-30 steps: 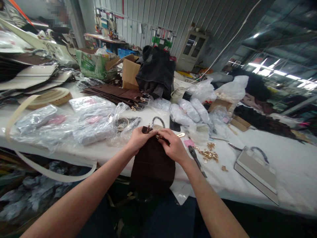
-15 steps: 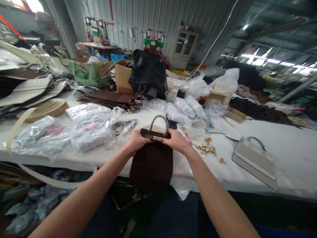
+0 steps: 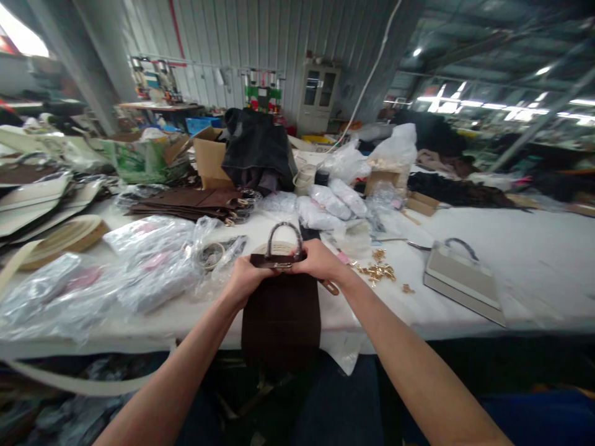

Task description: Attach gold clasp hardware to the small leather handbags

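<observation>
A dark brown handbag panel (image 3: 281,322) hangs over the near table edge, its top held between both hands. My left hand (image 3: 244,279) is closed on the left end of the panel's top edge. On the right end, my right hand (image 3: 316,260) grips it beside the base of the handle. The arched handle (image 3: 284,226) stands upright above, in what looks like clear wrap. A small metal clasp (image 3: 282,266) sits on the top edge between the hands. Below the right hand a tan, ring-ended piece (image 3: 330,287) sticks out; its other end is hidden.
Gold hardware pieces (image 3: 379,271) lie right of the hands, with a finished grey handbag (image 3: 462,282) farther right. Plastic-wrapped packets (image 3: 153,263) and a tape roll (image 3: 69,241) cover the left. Brown panels (image 3: 186,203) are stacked behind, near a cardboard box (image 3: 209,161).
The view has shifted, so the table appears moved leftward. Both hands still hold the brown panel. The tan, ring-ended piece now shows beneath my right hand.
</observation>
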`<state>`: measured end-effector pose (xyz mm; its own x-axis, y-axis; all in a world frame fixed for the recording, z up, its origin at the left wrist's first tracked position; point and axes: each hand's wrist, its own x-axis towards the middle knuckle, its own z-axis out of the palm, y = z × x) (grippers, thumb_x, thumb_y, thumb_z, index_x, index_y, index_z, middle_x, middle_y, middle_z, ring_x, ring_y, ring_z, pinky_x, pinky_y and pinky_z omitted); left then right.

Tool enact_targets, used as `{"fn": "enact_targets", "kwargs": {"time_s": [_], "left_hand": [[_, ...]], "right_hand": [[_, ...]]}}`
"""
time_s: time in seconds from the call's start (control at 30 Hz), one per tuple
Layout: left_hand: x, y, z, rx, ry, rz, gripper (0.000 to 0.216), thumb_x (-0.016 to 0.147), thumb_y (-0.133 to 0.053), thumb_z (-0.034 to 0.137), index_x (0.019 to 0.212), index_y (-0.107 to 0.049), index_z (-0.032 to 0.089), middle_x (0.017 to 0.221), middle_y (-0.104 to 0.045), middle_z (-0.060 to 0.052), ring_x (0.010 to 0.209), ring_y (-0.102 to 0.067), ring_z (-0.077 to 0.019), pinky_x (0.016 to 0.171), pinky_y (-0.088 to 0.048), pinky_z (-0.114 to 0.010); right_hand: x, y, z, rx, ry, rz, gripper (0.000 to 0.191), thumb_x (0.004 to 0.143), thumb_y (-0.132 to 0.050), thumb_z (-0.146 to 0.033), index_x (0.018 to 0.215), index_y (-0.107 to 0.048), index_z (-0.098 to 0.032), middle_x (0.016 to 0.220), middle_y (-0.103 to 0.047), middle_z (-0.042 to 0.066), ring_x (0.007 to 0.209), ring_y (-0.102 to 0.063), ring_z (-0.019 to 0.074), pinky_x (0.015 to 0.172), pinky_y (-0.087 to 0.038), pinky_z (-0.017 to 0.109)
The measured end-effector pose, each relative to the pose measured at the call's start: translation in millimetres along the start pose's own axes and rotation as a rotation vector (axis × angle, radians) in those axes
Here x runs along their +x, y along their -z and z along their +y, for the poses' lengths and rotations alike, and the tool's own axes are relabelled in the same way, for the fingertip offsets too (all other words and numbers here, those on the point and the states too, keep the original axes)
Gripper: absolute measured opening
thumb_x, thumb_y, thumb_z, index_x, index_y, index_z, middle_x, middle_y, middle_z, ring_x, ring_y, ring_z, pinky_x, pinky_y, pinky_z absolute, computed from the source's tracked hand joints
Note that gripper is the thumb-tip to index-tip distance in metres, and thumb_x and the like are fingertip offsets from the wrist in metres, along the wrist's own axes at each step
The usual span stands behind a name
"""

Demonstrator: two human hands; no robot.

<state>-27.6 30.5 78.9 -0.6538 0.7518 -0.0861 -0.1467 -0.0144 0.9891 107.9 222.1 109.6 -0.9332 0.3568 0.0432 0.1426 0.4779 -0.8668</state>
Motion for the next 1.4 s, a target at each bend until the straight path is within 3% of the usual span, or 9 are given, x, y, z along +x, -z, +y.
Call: {"fn": "enact_targets", "kwargs": {"time_s": [0.17,0.43,0.57,0.73,0.87,1.1,1.3,1.4], "left_hand": [[3.1,7.6,2.2,0.086,0.071,-0.035,0.06,0.061,-0.107,0.041,0.112,-0.09,0.015,0.108,-0.088,-0.014,0.093,-0.083,-0.0336,0.078,-0.067,-0.036],[-2.2,5.1,6.7,0.036,0.1,-0.004,0.066,0.058,-0.109,0.047,0.111,-0.088,0.013,0.109,-0.088,-0.016,0.094,-0.084,-0.0368,0.074,-0.068,-0.036],[0.5,5.0,3.2,0.106,0.083,0.058,0.067,0.055,-0.109,0.049,0.107,-0.087,0.012,0.104,-0.088,-0.015,0.091,-0.084,-0.0357,0.071,-0.066,-0.034],[-0.8,2.6,5.2,0.081,0.067,0.056,0.065,0.055,-0.109,0.047,0.107,-0.087,0.015,0.099,-0.088,-0.012,0.088,-0.083,-0.035,0.071,-0.067,-0.035],[-8.0,-0.7,9.6,0.047,0.024,0.025,0.061,0.059,-0.106,0.047,0.106,-0.089,0.013,0.102,-0.088,-0.015,0.092,-0.083,-0.0351,0.081,-0.067,-0.038],[-7.2,8.1,2.1,0.012,0.009,0.006,0.054,0.065,-0.101,0.049,0.107,-0.091,0.018,0.106,-0.088,-0.012,0.102,-0.083,-0.0408,0.091,-0.067,-0.045],[-6.5,0.8,1.1,-0.028,0.013,0.048,0.062,0.052,-0.106,0.056,0.1,-0.092,0.019,0.103,-0.088,-0.014,0.103,-0.082,-0.0449,0.092,-0.068,-0.05],[-7.3,1.1,-0.2,-0.001,0.012,0.089,0.065,0.046,-0.106,0.06,0.094,-0.091,0.019,0.099,-0.088,-0.015,0.101,-0.082,-0.0464,0.09,-0.068,-0.051]], "right_hand": [[5.5,4.8,-9.4,-0.024,0.013,0.022,0.031,0.07,-0.099,-0.032,0.091,-0.087,-0.013,0.076,-0.072,-0.004,0.077,-0.064,0.0161,0.068,-0.04,0.023],[9.8,9.0,-1.7,0.37,-0.048,-0.145,0.048,0.06,-0.102,-0.029,0.103,-0.089,-0.014,0.087,-0.078,-0.002,0.081,-0.066,0.0164,0.078,-0.048,0.024],[13.3,4.7,-1.8,0.317,-0.085,-0.066,0.041,0.058,-0.102,-0.029,0.094,-0.088,-0.014,0.084,-0.078,-0.001,0.078,-0.066,0.0168,0.073,-0.048,0.024],[17.4,4.5,-1.6,0.207,0.0,-0.078,0.035,0.062,-0.101,-0.027,0.092,-0.087,-0.015,0.082,-0.078,-0.002,0.079,-0.068,0.0176,0.071,-0.048,0.023],[13.5,2.8,-1.3,0.288,-0.008,-0.09,0.046,0.063,-0.102,-0.031,0.104,-0.089,-0.016,0.089,-0.08,0.001,0.08,-0.069,0.0185,0.074,-0.053,0.026],[17.7,-14.3,-4.9,0.261,0.035,-0.003,0.034,0.062,-0.1,-0.029,0.091,-0.089,-0.015,0.08,-0.077,0.001,0.07,-0.065,0.0169,0.063,-0.048,0.025],[16.2,-10.4,-8.0,0.265,-0.026,0.014,0.053,0.056,-0.104,-0.022,0.106,-0.087,-0.015,0.083,-0.076,0.0,0.072,-0.063,0.0158,0.063,-0.049,0.024],[17.6,-8.9,-4.0,0.256,-0.032,0.023,0.047,0.056,-0.104,-0.019,0.099,-0.086,-0.015,0.08,-0.073,-0.002,0.069,-0.06,0.0139,0.061,-0.046,0.023]]}}
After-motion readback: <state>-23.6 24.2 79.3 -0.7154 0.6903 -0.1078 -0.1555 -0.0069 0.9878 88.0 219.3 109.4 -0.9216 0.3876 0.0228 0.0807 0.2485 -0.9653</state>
